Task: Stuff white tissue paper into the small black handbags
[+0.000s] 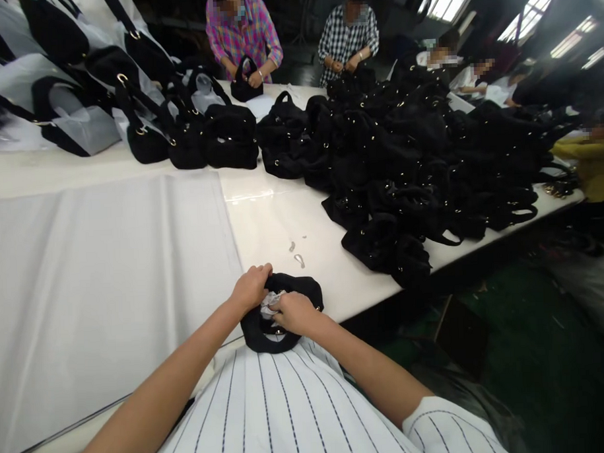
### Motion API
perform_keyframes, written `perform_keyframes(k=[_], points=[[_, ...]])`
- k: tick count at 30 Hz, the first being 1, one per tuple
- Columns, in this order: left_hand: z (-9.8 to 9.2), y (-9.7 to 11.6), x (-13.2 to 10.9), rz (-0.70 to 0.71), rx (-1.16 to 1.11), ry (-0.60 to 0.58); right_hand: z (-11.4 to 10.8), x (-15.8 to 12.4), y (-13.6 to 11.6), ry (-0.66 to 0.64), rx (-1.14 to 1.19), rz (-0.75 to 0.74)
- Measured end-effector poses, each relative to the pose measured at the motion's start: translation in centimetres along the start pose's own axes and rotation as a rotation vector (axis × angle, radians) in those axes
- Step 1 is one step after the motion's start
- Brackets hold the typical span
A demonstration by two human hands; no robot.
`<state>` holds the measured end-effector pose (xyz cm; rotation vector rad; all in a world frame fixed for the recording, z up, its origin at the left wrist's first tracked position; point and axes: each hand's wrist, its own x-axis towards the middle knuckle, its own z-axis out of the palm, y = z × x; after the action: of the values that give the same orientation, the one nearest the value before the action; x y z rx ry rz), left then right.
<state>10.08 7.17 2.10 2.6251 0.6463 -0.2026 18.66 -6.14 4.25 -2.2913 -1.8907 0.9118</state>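
Observation:
A black handbag (308, 287) with small gold-coloured fittings stands at the table's front edge, close against my striped shirt. Its mouth faces up, and crumpled whitish stuffing (270, 305) shows inside. My left hand (252, 288) is closed on the bag's left rim, fingers wrapped over the edge. Reaching into the opening, my right hand (292, 311) has its fingers closed on the stuffing; the fingertips are partly hidden. The bag's handle curves round on the side nearest my body.
A large pile of black bags (403, 150) covers the right of the table (276, 214). Stuffed bags (229, 136) line the back left. White sheeting (105, 260) spreads at left. Small clear scraps (298, 260) lie ahead. Co-workers (248, 30) work across the table.

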Motion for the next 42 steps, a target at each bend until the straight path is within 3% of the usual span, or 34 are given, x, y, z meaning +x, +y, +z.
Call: perform_keyframes(k=[4,7,12,16,20,23,25,27,29,32,35,38,42], points=[[0.4,0.7,0.6,0.08,0.241,-0.062,0.1,0.6,-0.1,0.005,-0.013,0.048],[0.2,0.5,0.8,0.221,0.308,-0.097,0.4,0.3,0.5,0.044,0.063,0.018],[-0.9,-0.9,0.7,0.468,0.171,-0.199,2.0,-0.8,1.7,0.207,0.217,0.008],[-1.0,-1.7,0.3,0.535,0.072,-0.234,3.0,-1.0,1.6,0.274,0.295,0.076],[-0.2,-2.0,1.1,0.383,-0.01,-0.194,2.7,-0.8,1.9,0.267,0.327,0.073],[0.5,-2.3,2.6,0.067,-0.247,-0.053,1.5,-0.6,3.1,0.218,0.334,0.016],[0.8,-2.4,3.5,-0.144,-0.481,-0.103,0.6,-0.5,4.0,0.171,0.312,-0.019],[1.0,-2.2,3.8,-0.238,-0.65,-0.209,0.1,-0.6,4.6,0.138,0.268,-0.029],[1.0,-1.7,3.6,-0.181,-0.606,-0.195,-0.2,-0.7,4.6,0.142,0.208,0.013],[0.5,-0.4,2.8,0.055,-0.163,-0.045,-0.2,-0.6,4.1,0.186,0.114,0.152],[-0.3,1.0,2.3,0.208,0.228,-0.076,-0.4,-0.1,3.8,0.222,0.06,0.265],[-0.6,2.0,1.8,0.189,0.297,-0.104,-0.5,0.8,4.2,0.234,0.044,0.351],[0.3,2.4,0.7,0.069,0.207,-0.003,-0.3,2.3,4.6,0.224,0.022,0.406]])
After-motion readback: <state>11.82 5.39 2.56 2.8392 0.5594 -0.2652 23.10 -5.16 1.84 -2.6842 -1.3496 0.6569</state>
